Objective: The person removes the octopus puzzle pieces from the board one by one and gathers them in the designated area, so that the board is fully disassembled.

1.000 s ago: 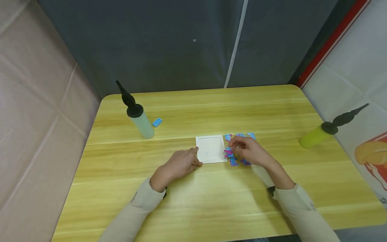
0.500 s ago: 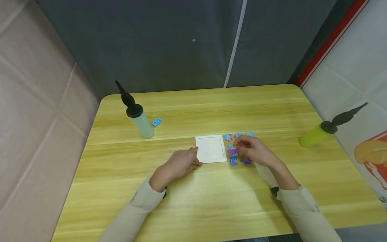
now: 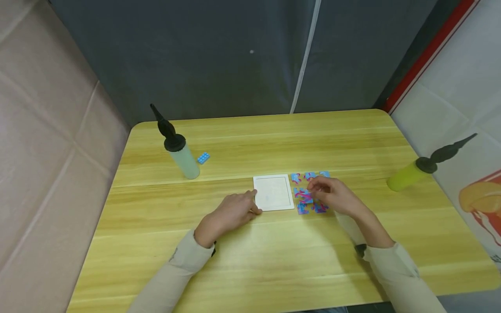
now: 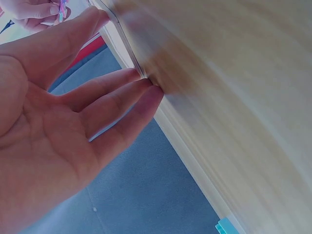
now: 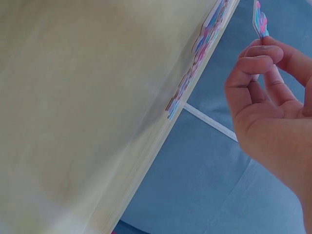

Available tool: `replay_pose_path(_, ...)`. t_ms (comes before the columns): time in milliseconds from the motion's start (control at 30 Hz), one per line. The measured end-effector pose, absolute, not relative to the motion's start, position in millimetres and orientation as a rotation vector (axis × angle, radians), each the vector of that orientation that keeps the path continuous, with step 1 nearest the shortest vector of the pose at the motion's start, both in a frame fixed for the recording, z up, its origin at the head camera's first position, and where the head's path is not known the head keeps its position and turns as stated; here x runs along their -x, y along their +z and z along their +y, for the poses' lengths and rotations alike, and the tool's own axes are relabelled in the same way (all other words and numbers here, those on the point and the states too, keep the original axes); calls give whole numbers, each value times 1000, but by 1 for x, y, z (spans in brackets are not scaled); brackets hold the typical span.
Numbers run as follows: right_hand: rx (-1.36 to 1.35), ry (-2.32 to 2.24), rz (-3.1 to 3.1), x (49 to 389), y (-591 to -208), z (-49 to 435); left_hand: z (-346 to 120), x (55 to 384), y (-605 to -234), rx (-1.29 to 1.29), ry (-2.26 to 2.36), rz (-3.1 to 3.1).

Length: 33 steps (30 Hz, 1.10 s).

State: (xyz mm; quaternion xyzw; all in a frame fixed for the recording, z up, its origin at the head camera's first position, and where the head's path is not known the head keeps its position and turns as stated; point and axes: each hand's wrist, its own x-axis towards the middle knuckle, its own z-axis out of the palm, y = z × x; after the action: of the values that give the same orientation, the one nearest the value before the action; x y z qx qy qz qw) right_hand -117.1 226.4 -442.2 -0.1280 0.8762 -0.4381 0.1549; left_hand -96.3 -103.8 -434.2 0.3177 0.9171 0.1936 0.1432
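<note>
A white square puzzle tray point(image 3: 274, 193) with a low raised rim lies in the middle of the table. My left hand point(image 3: 236, 211) touches its left edge; in the left wrist view the fingers are extended, with the fingertips point(image 4: 155, 91) down at the table. My right hand point(image 3: 332, 198) pinches a pink and blue jigsaw piece point(image 5: 260, 20) between thumb and fingertips, raised over the loose pieces. Several more jigsaw pieces point(image 3: 302, 209), in blue, pink and purple, lie just right of the tray, some partly hidden by the right hand.
A pale green pump bottle point(image 3: 185, 162) with a black top stands at the left, a blue toy brick point(image 3: 203, 158) beside it. A yellow-green bottle point(image 3: 407, 176) with a similar top is near the right edge. A dark curtain point(image 3: 195, 61) hangs behind the table.
My right hand has drifted a little to the right, away from the tray, with the jigsaw piece in its fingers. The left hand and the tray stay in place.
</note>
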Motion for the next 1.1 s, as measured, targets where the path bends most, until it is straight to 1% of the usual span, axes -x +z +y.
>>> replay_pose_path(1100, 246, -1252, 2509, 108, -441, 255, -104, 96, -435, -927, 550, 2650)
